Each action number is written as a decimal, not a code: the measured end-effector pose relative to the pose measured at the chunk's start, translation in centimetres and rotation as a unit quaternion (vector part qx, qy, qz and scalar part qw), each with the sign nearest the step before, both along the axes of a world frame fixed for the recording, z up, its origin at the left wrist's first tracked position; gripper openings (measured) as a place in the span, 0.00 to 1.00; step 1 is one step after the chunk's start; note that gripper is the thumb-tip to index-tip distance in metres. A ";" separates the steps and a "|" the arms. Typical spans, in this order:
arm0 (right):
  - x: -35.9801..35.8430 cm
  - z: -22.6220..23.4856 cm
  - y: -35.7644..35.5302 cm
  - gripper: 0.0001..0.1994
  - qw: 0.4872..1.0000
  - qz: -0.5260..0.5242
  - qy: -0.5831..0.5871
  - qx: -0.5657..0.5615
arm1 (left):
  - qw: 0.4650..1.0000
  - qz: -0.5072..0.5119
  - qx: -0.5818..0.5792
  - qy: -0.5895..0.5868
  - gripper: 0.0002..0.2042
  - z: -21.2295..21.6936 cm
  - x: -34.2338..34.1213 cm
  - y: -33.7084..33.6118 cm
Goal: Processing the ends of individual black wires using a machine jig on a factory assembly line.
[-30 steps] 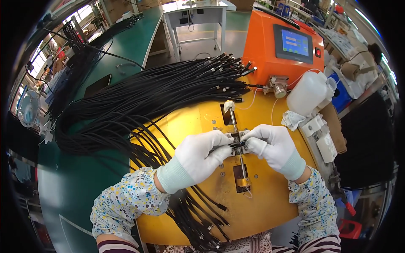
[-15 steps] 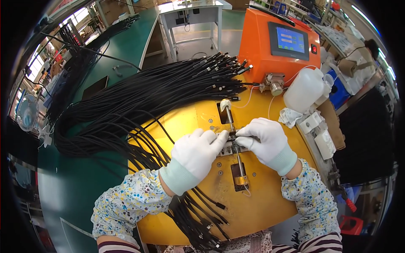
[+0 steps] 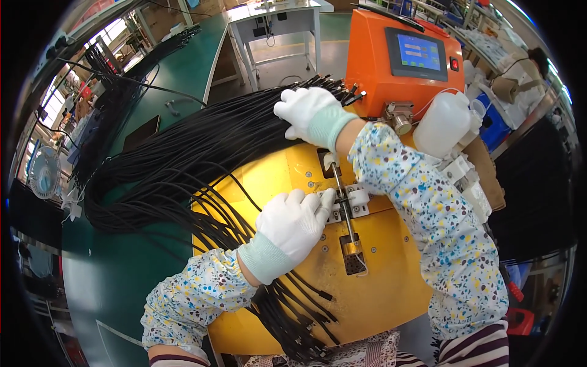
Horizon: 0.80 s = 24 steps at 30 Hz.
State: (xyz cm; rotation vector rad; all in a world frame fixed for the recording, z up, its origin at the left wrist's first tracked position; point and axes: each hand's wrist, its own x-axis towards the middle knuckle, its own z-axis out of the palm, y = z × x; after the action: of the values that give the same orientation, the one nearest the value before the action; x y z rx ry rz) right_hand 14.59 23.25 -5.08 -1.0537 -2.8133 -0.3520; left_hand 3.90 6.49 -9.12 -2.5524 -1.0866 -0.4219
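My gloved left hand (image 3: 290, 226) is at the left side of a small metal fixture (image 3: 359, 202), its fingers drawn together with the fingertips at the fixture. What they pinch, if anything, is hidden. A thin metal rod with a brass end (image 3: 351, 248) crosses the fixture, over slots in the yellow work plate (image 3: 367, 306). My gloved right hand (image 3: 310, 115) reaches across to a thick bundle of black cables (image 3: 202, 131). It is over them near their connector ends, open, with thumb and fingers apart. More black cables (image 3: 293, 318) lie beneath my left forearm.
An orange machine with a screen (image 3: 419, 55) stands at the far right of the plate. Beside it are a white plastic bottle (image 3: 440, 125) and white blocks (image 3: 474, 199). A green table (image 3: 104, 275) extends on the left, with a small fan (image 3: 44, 173) beyond it.
My right hand has left the fixture and moved up and left to the cable bundle, its forearm now crossing the right of the plate. My left hand stays at the fixture.
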 end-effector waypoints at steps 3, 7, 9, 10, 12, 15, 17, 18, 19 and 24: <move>-0.4 0.0 1.0 0.10 0.999 0.028 -0.015 -0.005 | 1.000 0.000 -0.010 0.001 0.24 0.2 -0.2 -0.1; 0.2 0.7 0.9 0.09 0.993 0.081 0.048 0.072 | 1.000 -0.004 -0.019 -0.009 0.23 0.2 -0.3 0.1; 0.8 1.9 0.1 0.06 0.966 0.136 0.156 0.152 | 1.000 -0.005 -0.020 -0.013 0.23 0.3 -0.2 0.2; 0.9 2.4 -0.8 0.04 0.940 0.171 0.228 0.190 | 0.999 -0.009 -0.026 -0.027 0.22 0.0 -0.3 0.4; 1.5 4.2 -4.2 0.03 0.947 0.144 0.197 0.207 | 0.998 -0.018 -0.035 -0.057 0.22 -0.1 -0.8 0.6; 3.9 4.1 -7.2 0.03 0.961 0.090 0.163 0.206 | 0.997 0.015 -0.053 -0.060 0.21 -0.4 -1.7 0.9; 6.5 3.5 -8.2 0.04 0.967 0.062 0.157 0.192 | 0.996 0.030 -0.060 -0.062 0.20 -0.2 -1.7 1.0; 8.1 3.3 -8.6 0.05 0.972 0.039 0.166 0.162 | 0.994 0.034 -0.065 -0.080 0.19 0.2 -1.4 1.2; 9.2 3.1 -9.1 0.05 0.976 0.017 0.175 0.130 | 0.992 0.039 -0.071 -0.098 0.18 0.5 -1.2 1.3; 10.6 0.5 -10.0 0.06 0.966 0.014 0.255 0.051 | 0.985 0.034 -0.067 -0.156 0.17 0.4 -1.5 1.9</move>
State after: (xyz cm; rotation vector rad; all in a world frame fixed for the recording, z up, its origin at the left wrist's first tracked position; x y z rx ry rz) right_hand 25.20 13.25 -4.55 -0.9228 -2.3230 -0.1849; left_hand 2.38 8.37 -8.68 -2.6136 -1.3486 -0.7746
